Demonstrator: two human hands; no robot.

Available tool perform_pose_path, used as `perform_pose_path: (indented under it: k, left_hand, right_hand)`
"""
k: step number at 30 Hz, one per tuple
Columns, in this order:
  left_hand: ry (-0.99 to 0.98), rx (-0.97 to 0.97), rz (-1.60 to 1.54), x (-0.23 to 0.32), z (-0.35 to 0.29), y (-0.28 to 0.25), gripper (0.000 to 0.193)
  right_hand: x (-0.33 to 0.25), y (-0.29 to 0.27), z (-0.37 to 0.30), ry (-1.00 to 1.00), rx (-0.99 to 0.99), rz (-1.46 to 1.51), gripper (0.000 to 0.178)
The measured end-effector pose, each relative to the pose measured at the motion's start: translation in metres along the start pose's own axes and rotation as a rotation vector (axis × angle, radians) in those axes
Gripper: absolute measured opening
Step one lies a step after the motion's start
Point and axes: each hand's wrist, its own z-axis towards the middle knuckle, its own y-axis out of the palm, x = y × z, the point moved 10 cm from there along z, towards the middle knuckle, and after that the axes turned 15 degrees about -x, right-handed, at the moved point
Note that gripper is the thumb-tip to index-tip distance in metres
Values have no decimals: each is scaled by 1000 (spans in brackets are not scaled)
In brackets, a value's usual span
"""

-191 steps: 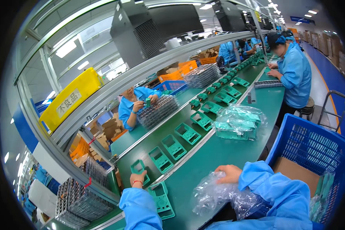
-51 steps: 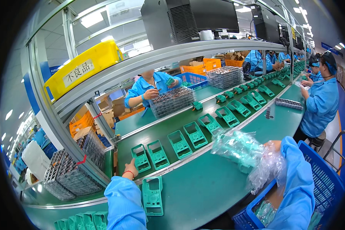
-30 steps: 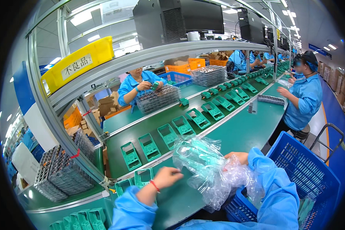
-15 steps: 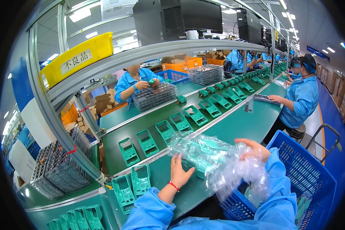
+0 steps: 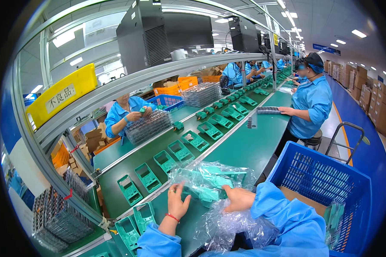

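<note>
On the green bench in front of me lies a clear plastic bag [image 5: 233,225] with several green plastic housings [image 5: 212,177] in it. My left hand [image 5: 178,203] is at the bag's left end, thumb and fingers apart, its fingertips close against the film. At the bag's right side my right hand [image 5: 238,199] is closed on the film, just beside the housings. Loose, crumpled film hangs below it over the bench's near edge. Two bare green housings [image 5: 143,216] lie left of my left wrist.
Ahead, a belt [image 5: 109,188] carries a row of green housings. On my right stands a blue crate [image 5: 326,171] with bagged housings inside. A co-worker [image 5: 311,98] stands farther right; another [image 5: 126,113] sits across the belt. A metal frame [image 5: 158,70] spans overhead.
My view has turned rightward. My right hand has come down and inward, bringing the loose film toward me. The bag now lies flatter, and my left hand stays by its left end.
</note>
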Motion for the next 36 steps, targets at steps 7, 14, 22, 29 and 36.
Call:
perform_pose_path:
  k: [7, 14, 22, 29, 36]
  left_hand:
    - [-76, 201, -628, -6, 6, -3, 86]
    - [85, 320, -162, 15, 2, -9, 29]
    - [70, -33, -1292, -9, 8, 28, 32]
    - [18, 366, -55, -7, -7, -28, 97]
    - [-117, 347, -39, -30, -18, -27, 43]
  right_hand:
    - [-18, 8, 3, 91, 200, -257, 77]
    - [-15, 15, 17, 114, 277, -246, 58]
    - [-1, 22, 28, 102, 140, -179, 34]
    - [-15, 30, 31, 9, 131, -203, 32]
    - [-9, 25, 31, 87, 122, -103, 45]
